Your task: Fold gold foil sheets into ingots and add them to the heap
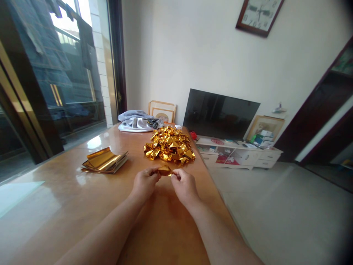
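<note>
Between my two hands is a small folded piece of gold foil paper [164, 170], held just above the wooden table. My left hand [146, 181] pinches its left end, thumb and fingers closed. At the opposite end, my right hand [184, 184] grips it the same way. Right beyond my hands lies a heap of folded gold foil paper pieces [171, 145], shiny and pointed. A stack of flat gold foil sheets [106, 161] rests to the left of my left hand, the top sheet curling upward.
The glossy wooden table [91, 206] has its right edge close to my right arm. Folded grey-blue cloth [138, 120] lies at its far end. Beyond stand a television [220, 114] and a low white cabinet [245, 156]. A glass door [63, 73] is on the left.
</note>
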Available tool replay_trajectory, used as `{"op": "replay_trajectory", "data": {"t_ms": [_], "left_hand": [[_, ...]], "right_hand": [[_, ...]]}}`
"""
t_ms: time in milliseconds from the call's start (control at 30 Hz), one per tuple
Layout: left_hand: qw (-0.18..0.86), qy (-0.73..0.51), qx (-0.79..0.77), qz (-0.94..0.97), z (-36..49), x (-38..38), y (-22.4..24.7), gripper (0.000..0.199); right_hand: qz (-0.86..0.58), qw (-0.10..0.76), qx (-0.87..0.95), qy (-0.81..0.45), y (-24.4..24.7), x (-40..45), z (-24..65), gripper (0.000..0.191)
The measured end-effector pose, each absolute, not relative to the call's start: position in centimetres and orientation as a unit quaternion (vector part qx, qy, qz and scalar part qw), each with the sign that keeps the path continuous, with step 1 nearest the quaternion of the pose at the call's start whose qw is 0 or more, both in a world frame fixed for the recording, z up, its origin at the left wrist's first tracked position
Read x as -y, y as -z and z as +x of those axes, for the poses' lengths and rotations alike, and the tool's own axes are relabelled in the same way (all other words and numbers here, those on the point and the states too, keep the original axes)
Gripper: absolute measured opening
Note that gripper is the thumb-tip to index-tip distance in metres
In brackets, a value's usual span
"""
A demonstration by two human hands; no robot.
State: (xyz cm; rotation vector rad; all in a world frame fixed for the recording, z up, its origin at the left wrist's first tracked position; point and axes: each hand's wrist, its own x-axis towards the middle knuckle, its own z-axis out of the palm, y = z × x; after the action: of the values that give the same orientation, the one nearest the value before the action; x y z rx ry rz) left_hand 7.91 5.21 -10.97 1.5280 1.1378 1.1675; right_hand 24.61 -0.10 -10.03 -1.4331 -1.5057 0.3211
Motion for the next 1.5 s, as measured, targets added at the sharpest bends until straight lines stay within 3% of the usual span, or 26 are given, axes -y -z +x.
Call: {"op": "replay_trajectory", "data": {"t_ms": [1000, 1233, 1500], "left_hand": [[0.428, -0.463, -0.475, 0.614, 7.8, -5.6, 11.1, 0.037], [0.463, -0.476, -0.447, 0.599, 8.2, -4.8, 10.3, 0.045], [0.444, -0.482, -0.467, 0.594, 8.0, -4.5, 9.5, 0.035]], "right_hand": [[-0.570, 0.503, 0.636, -0.130, 9.9, 0.3, 24.5, 0.023], [-0.598, 0.532, 0.553, -0.232, 10.4, -0.5, 25.0, 0.024], [-0.559, 0.526, 0.501, -0.399, 9.3, 0.2, 24.6, 0.029]]}}
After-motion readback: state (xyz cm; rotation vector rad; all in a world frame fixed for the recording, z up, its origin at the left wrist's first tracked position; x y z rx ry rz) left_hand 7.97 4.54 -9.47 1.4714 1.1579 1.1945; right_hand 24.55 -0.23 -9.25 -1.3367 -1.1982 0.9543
